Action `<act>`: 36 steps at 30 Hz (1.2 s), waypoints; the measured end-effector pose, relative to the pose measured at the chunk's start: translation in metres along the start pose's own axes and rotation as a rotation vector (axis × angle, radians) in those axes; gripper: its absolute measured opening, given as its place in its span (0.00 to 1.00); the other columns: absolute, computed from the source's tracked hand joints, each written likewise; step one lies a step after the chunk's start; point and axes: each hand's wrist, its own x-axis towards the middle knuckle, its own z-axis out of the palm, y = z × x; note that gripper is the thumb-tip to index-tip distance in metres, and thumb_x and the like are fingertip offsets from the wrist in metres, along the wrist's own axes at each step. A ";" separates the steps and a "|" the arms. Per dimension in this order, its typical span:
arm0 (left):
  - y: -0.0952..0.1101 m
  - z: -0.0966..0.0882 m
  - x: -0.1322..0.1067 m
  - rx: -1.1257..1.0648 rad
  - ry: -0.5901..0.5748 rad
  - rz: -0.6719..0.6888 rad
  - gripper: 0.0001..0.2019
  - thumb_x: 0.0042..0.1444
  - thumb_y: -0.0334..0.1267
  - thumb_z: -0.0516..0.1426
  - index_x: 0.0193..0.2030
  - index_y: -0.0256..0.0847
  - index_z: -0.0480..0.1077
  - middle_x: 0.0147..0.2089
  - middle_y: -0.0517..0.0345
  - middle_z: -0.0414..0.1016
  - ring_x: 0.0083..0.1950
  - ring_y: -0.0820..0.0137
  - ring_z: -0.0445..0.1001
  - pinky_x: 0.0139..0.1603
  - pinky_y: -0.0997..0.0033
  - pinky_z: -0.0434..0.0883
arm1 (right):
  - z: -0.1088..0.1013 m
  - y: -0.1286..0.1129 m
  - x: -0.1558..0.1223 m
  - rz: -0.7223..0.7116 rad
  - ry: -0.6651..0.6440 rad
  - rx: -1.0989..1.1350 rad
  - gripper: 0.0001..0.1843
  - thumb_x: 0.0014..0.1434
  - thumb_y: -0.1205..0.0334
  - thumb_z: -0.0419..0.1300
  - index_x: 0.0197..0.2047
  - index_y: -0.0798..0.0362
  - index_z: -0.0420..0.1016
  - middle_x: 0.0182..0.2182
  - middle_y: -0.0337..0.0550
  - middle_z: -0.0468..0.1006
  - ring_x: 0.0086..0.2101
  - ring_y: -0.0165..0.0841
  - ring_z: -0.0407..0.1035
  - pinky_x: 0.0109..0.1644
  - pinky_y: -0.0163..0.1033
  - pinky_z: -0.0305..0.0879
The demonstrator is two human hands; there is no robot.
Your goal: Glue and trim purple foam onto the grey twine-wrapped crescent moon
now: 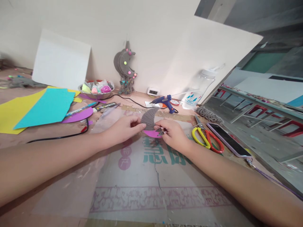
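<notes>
Over the middle of the table, a purple crescent-shaped cutout (151, 133) is mostly wrapped in grey yarn (149, 119), with bare purple showing at its lower end. My left hand (126, 127) pinches the left edge of the crescent between thumb and fingers. On the opposite side my right hand (172, 132) is closed, its fingertips at the crescent's right edge. A small dark pointed thing (162, 131) shows among the right fingers; its kind is unclear. Below the hands, a loose grey strand (157, 171) lies on the printed plastic sheet (132, 179).
Scissors (207, 138), a phone (228, 138) and a yarn bundle (208, 115) lie at right. Behind stand a blue glue gun (165, 101), a small clock (153, 91) and a bottle (201, 83). At left are coloured sheets (46, 108), a metal bowl (97, 94) and a cord (59, 136).
</notes>
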 end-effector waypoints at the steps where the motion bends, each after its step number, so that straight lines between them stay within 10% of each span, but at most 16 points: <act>1: 0.000 0.000 0.000 -0.002 0.001 0.000 0.13 0.56 0.44 0.49 0.27 0.38 0.64 0.25 0.62 0.64 0.29 0.72 0.63 0.29 0.72 0.58 | 0.000 0.000 0.000 0.001 -0.004 0.000 0.18 0.41 0.79 0.48 0.33 0.53 0.72 0.30 0.42 0.75 0.32 0.34 0.63 0.37 0.36 0.56; 36: 0.001 0.000 0.001 0.005 -0.040 0.032 0.12 0.56 0.42 0.48 0.30 0.37 0.67 0.27 0.62 0.65 0.30 0.72 0.63 0.30 0.72 0.58 | -0.001 -0.003 0.000 -0.027 -0.050 0.012 0.08 0.46 0.75 0.53 0.28 0.54 0.68 0.23 0.39 0.68 0.27 0.31 0.59 0.32 0.34 0.51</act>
